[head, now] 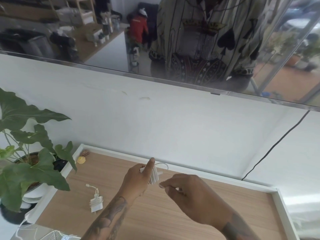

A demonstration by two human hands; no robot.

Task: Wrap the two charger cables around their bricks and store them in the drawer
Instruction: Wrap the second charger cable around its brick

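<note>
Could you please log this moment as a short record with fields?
surface: open wooden-bottomed drawer with white rim
left hand: holding a white charger brick, cable mostly wound round it
right hand: pinching the cable's loose end
second charger: already wrapped, lying in the drawer at left
other items: small yellow object in far left corner; potted plant beside the drawer

L hand [136, 179] grips half-wrapped brick [154, 176], R hand [187, 193] pinches its cable; 2nd charger [96, 201] lies wrapped nearby.
</note>
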